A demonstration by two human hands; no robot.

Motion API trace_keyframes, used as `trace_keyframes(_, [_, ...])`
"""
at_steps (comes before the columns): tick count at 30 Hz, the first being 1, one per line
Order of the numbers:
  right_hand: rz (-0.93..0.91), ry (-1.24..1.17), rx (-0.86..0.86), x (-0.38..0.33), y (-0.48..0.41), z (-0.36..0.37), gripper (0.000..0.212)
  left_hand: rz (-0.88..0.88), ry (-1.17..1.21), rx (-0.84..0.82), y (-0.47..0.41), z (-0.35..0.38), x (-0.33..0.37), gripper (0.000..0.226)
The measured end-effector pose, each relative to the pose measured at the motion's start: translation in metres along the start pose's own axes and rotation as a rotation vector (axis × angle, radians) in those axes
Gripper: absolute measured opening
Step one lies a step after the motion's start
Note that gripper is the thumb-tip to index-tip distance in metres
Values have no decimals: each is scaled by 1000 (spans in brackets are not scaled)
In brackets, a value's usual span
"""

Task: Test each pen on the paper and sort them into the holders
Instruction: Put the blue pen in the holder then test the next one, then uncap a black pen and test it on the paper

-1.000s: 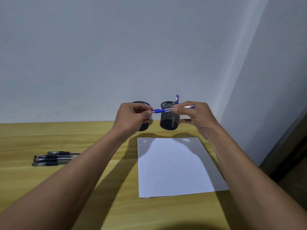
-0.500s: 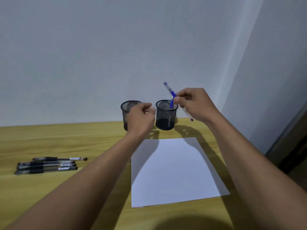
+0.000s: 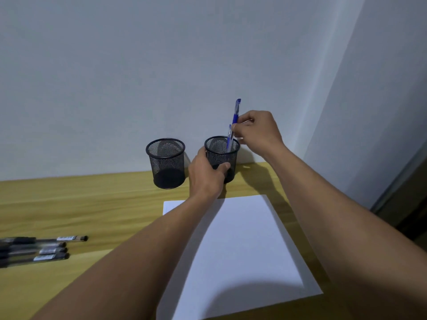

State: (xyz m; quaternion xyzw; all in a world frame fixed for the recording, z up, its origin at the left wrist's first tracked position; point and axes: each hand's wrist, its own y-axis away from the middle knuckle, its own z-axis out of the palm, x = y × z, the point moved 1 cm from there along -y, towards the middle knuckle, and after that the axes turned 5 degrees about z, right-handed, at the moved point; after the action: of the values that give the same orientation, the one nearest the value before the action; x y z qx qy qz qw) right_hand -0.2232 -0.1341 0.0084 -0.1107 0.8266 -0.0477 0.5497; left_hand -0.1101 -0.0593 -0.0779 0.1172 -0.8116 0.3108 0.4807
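Two black mesh holders stand at the back of the wooden desk by the wall. My left hand [image 3: 206, 175] grips the side of the right holder [image 3: 223, 147]. My right hand [image 3: 258, 131] pinches a blue pen [image 3: 236, 112], held nearly upright with its lower end just above that holder's mouth. Another blue pen [image 3: 229, 138] stands inside the right holder. The left holder [image 3: 166, 162] looks empty. A white sheet of paper [image 3: 242, 245] lies in front of the holders, partly under my forearms.
Three black pens [image 3: 46, 249] lie side by side on the desk [image 3: 92, 204] at the left edge of view. A grey wall rises right behind the holders, with a corner and a dark doorway at the right.
My right hand turned the blue pen from horizontal to upright and brought it over the right holder. My left hand let go of the pen's end and took hold of that holder.
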Motion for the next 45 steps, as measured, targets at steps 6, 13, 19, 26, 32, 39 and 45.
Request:
trace_keyframes(6, [26, 18, 29, 5, -6, 5, 7, 26, 10, 14, -1, -1, -3, 43])
trace_keyframes(13, [-62, 150, 8, -7, 14, -7, 28, -12, -32, -20, 0, -11, 1, 67])
trace_keyframes(19, [-158, 246, -91, -33, 48, -1, 28, 7, -129, -33, 17, -58, 15, 63])
trace_keyframes(26, [-253, 324, -261, -60, 104, 51, 25, 65, -266, 42, 62, -162, 16, 33])
trace_keyframes(32, [-337, 403, -478, -69, 166, 131, 31, 59, -427, 47, 89, -243, -14, 27])
trace_keyframes(39, [-308, 481, -633, -61, 213, 204, 40, -96, -684, -52, 84, -321, -70, 28])
trace_keyframes(45, [-398, 702, -602, -53, 215, 230, 23, -174, -774, -163, 73, -344, -95, 24])
